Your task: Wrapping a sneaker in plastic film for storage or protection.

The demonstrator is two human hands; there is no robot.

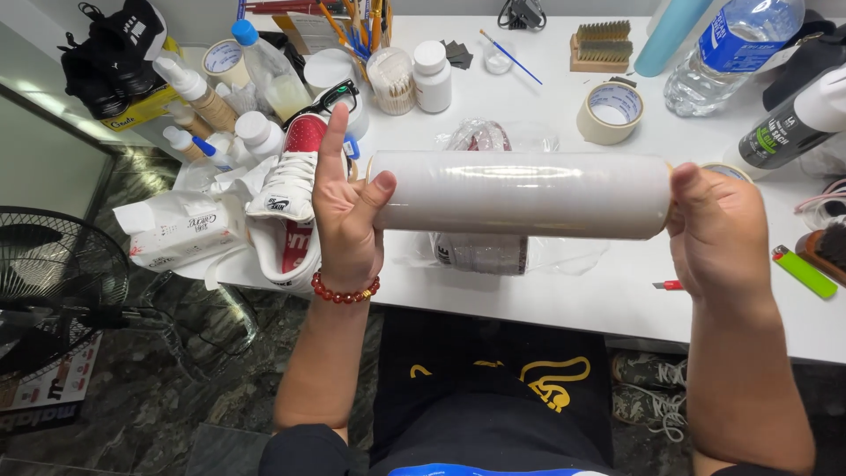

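The roll of clear wrap (pixel 520 194) was held level above the white table (pixel 617 291), one end in each hand, a hold that looked meant to leave the roll free to turn while film came off it. The left hand (pixel 346 220) took the left end: its thumb lay over the near edge of the roll and the lower fingers (pixel 357 189) curled in at the end face, while the first finger stood straight up, clear of the roll. A red bead bracelet (pixel 345 293) sat on that wrist. The right hand (pixel 716 234) was wrapped round the right end, its fingers hidden behind the knuckles, so how they met the core could not be told; they were closed on the roll.

Directly beneath the roll, on the table, lay a shoe wrapped in film (pixel 483 251), with loose film spread about it. To the left, just beside the left hand, a white and red shoe (pixel 295 189) lay on crumpled paper. A roll of masking tape (pixel 611 112) stood farther back, and a green lighter (pixel 804 271) lay near the right hand.
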